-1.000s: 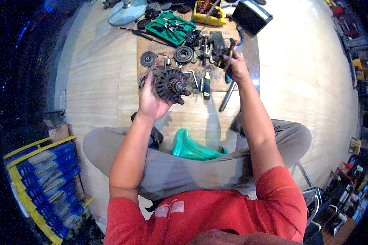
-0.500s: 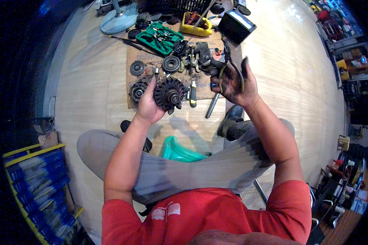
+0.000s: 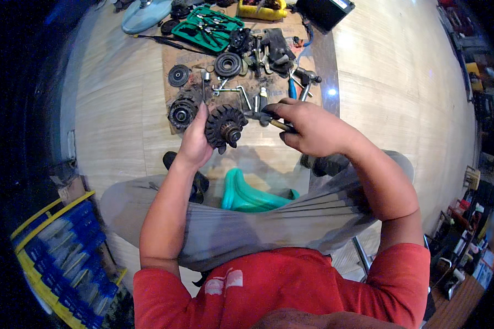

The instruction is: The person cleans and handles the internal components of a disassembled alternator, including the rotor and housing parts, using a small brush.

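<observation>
My left hand [image 3: 195, 140] is closed round a dark alternator rotor [image 3: 218, 122] with finned edges, its shaft end facing right and toward me. To the right of it, my right hand [image 3: 315, 127] grips a pair of pliers [image 3: 280, 125] with yellowish handles. The pliers' dark jaws point left at the rotor's edge; whether they touch it I cannot tell. Just beyond my left hand, a round dark housing [image 3: 182, 112] lies on a stained cardboard sheet [image 3: 173, 57]. A socket wrench [image 3: 206, 78] shows above my left thumb.
On the cardboard are a pulley [image 3: 228, 64], a smaller disc [image 3: 178, 75], a dark glove [image 3: 278, 46], a hammer [image 3: 309, 78] and a blue-handled tool [image 3: 292, 88]. Farther back sit a green tool tray [image 3: 195, 33], a yellow container [image 3: 262, 11] and a black battery [image 3: 326, 12]. A green stool [image 3: 252, 198] is between my legs.
My right hand has turned over and come left, swinging the pliers from upright to pointing at the rotor. The left hand keeps its hold. The view has shifted, so the parts appear higher.
</observation>
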`<act>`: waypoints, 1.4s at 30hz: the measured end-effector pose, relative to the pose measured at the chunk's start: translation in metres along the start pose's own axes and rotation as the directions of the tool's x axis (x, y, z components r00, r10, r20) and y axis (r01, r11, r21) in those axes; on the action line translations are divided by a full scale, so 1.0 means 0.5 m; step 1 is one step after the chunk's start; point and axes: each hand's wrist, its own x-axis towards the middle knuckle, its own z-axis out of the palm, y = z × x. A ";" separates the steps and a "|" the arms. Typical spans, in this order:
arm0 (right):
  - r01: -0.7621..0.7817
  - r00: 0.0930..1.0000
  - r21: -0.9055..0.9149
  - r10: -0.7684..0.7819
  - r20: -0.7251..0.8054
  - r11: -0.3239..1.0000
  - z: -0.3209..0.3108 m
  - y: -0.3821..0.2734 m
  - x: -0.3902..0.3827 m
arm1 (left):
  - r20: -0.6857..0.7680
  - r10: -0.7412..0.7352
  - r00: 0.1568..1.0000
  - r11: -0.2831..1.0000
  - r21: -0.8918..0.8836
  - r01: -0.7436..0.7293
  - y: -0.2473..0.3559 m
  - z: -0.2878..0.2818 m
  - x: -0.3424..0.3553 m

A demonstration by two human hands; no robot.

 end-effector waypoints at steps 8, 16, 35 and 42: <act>0.060 0.998 -0.174 -0.063 -0.014 0.983 0.004 0.001 0.010 | -0.015 -0.070 0.997 0.997 0.019 0.070 -0.012 0.015 0.009; 0.090 0.994 -0.187 -0.078 0.075 0.978 -0.002 -0.018 0.010 | -0.012 -0.092 0.996 0.995 0.045 0.093 -0.017 0.012 0.001; 0.068 0.988 -0.227 -0.035 0.149 0.972 0.023 -0.021 0.009 | -0.071 -0.117 0.991 0.903 0.408 0.136 -0.022 0.025 -0.009; 0.061 0.969 -0.206 -0.009 0.245 0.977 0.024 -0.019 0.012 | -0.066 -0.101 0.993 0.830 0.544 0.120 -0.021 0.036 -0.012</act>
